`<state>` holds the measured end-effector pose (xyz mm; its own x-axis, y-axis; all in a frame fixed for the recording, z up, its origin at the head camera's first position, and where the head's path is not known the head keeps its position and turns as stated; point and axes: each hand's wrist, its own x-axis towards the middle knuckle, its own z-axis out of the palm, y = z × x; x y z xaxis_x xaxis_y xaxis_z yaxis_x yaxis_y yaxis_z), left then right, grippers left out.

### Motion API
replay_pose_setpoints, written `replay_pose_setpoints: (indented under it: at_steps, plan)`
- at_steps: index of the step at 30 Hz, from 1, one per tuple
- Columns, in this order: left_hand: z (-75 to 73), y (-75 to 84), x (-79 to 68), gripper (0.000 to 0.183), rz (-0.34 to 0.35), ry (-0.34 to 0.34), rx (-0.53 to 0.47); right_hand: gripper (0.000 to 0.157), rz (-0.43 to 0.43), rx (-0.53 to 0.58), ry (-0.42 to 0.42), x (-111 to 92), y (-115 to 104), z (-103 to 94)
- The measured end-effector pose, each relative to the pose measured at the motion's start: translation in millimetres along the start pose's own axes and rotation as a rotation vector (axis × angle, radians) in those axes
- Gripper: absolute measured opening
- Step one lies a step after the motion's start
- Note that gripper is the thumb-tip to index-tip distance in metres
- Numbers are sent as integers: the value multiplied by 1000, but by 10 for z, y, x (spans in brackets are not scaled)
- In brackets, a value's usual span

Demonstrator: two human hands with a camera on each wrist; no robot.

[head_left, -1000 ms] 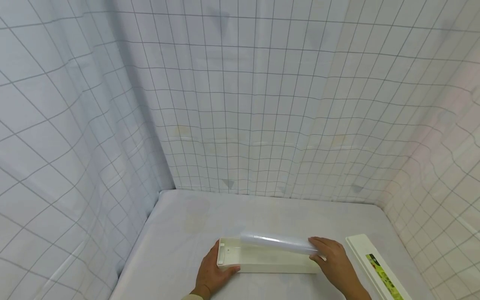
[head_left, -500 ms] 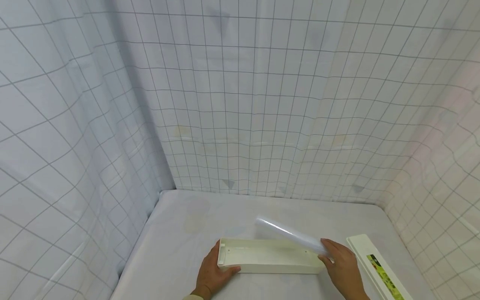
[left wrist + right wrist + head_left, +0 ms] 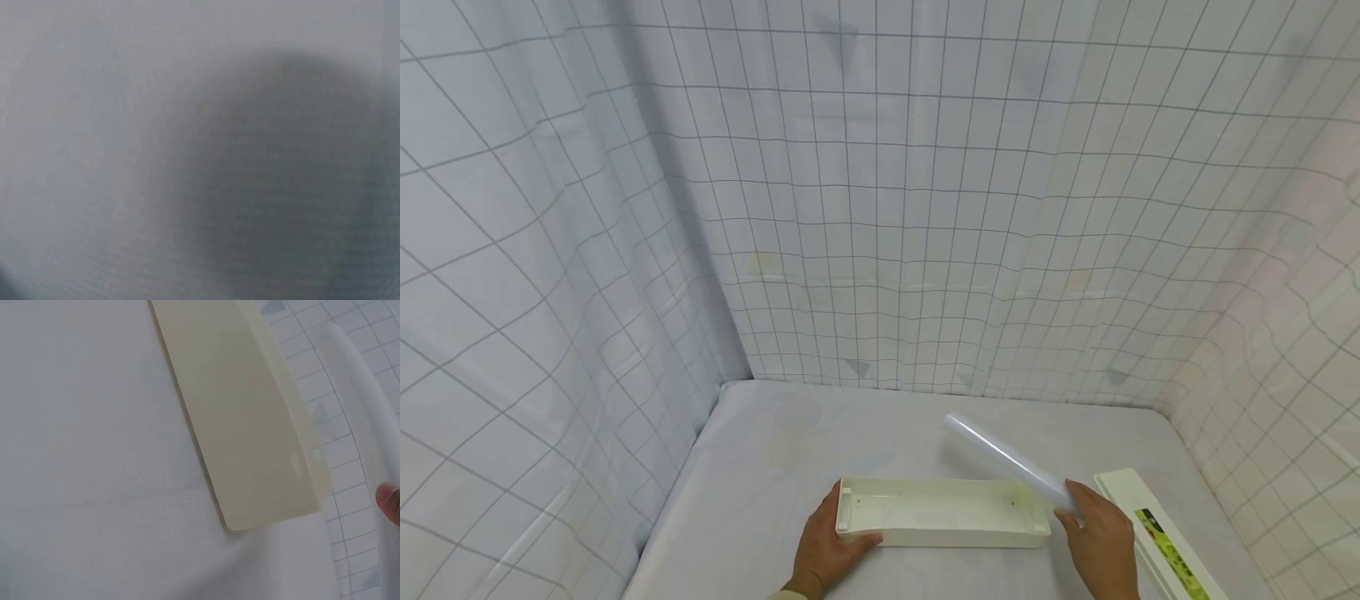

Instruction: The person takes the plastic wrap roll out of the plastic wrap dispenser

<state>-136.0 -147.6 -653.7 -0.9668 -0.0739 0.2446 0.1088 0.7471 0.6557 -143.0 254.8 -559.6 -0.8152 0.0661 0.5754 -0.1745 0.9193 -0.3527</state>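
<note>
In the head view a long cream plastic box (image 3: 940, 537), its top uncovered and its inside bare, lies crosswise on the white-covered table. Around its left end my left hand (image 3: 827, 542) grips it, thumb at the front wall. My right hand (image 3: 1097, 533) holds one end of a shiny translucent roll of plastic wrap (image 3: 1007, 458). The roll slants up and leftward, above the box's right end and apart from its inside. In the right wrist view the box's outer wall (image 3: 244, 425) shows, with the roll (image 3: 362, 387) and my thumb (image 3: 389, 501) at the right edge. Only blurred cloth fills the left wrist view.
A long white lid (image 3: 1157, 533) with a green-yellow label lies aslant at the right of the table (image 3: 820, 433), close to my right hand. White grid-patterned curtains (image 3: 880, 208) enclose the table at the back and both sides.
My right hand has lifted the roll of plastic wrap out from over the box and moved it rightward, tilting its far end up and away. The left hand and the box have stayed in place.
</note>
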Motion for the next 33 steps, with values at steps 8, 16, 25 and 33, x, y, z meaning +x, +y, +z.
replay_pose_setpoints:
  at_steps: [8,16,25,33]
  plan:
    - [16,-4,-7,109,5,10,13,55,62,-2,43,-49,51,-30]
    - [22,-14,-13,109,25,26,25,54,140,-50,2,-130,146,-35]
    - [10,-11,-3,108,17,19,15,54,274,-90,-130,-204,240,-62]
    - [7,2,0,109,7,10,29,55,390,-106,-201,-265,343,-25]
